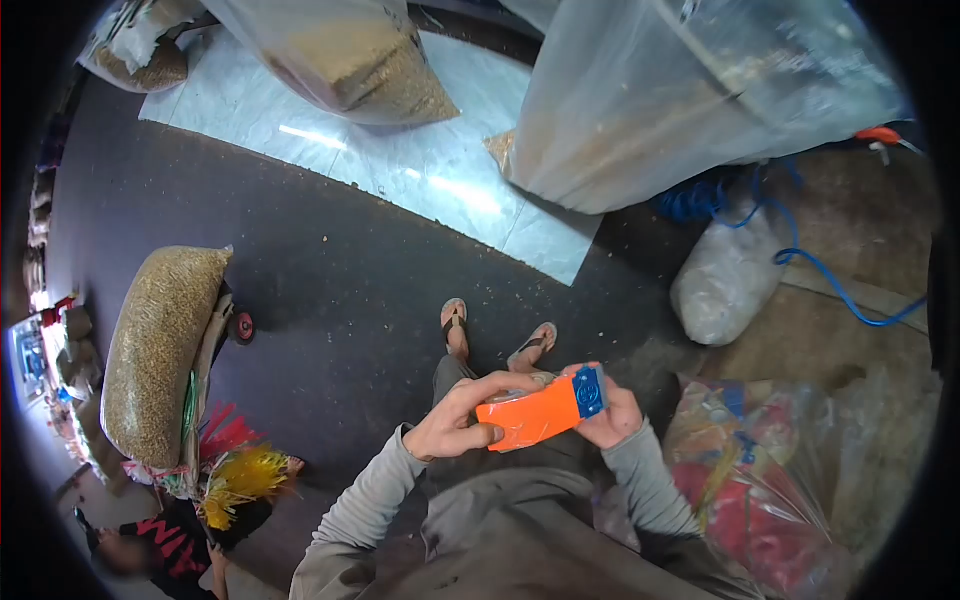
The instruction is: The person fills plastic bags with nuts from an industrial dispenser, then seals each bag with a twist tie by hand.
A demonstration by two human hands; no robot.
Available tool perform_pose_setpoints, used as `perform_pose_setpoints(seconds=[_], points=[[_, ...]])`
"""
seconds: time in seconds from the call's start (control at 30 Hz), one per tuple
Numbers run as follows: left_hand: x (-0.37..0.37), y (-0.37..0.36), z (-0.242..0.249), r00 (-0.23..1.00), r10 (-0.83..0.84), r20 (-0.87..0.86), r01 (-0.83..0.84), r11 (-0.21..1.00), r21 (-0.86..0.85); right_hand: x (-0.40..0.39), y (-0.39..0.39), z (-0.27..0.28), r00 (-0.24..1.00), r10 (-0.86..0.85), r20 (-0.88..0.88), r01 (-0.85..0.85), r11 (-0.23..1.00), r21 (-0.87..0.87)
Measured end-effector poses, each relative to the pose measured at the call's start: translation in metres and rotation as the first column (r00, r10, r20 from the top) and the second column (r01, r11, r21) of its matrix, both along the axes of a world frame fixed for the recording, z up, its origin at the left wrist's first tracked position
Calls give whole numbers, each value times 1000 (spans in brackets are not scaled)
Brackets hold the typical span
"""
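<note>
An orange packet with a blue end (535, 418) is held in front of my body, and it has a glossy, see-through wrap. My left hand (455, 415) grips its orange end, thumb on the near face and fingers along the top edge. At the blue end, my right hand (612, 415) holds it from behind, so most of those fingers are hidden. A pale round mark shows on the blue part, too small to read. My sandalled feet (455, 325) stand on the dark floor beyond the packet.
A hand cart carries a full sack of grain (165, 350) at left, beside a person (190, 535). Large plastic bags (340, 60) rest on pale tiles (400, 190). At right lie a blue coiled hose (795, 240), a white bundle (725, 280) and a clear bag (745, 470).
</note>
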State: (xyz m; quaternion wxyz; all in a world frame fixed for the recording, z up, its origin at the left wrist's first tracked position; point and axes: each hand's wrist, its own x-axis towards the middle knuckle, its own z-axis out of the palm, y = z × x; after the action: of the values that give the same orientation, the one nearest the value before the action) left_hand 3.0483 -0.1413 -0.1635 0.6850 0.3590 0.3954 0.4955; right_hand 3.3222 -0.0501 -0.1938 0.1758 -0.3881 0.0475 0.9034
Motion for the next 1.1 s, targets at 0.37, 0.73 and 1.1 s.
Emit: perform_pose_setpoints(seconds=[0.37, 0.73, 1.1], points=[[183, 44, -310, 775, -138, -617, 41, 985, -168, 124, 97, -307, 705, 45, 708, -707, 125, 696], [285, 18, -628, 692, -19, -722, -130, 980, -151, 250, 189, -451, 536, -841, -75, -804, -536, 259], [346, 185, -668, 907, 204, -369, -242, 968, -60, 224, 223, -405, 565, -655, -503, -824, -478, -303]])
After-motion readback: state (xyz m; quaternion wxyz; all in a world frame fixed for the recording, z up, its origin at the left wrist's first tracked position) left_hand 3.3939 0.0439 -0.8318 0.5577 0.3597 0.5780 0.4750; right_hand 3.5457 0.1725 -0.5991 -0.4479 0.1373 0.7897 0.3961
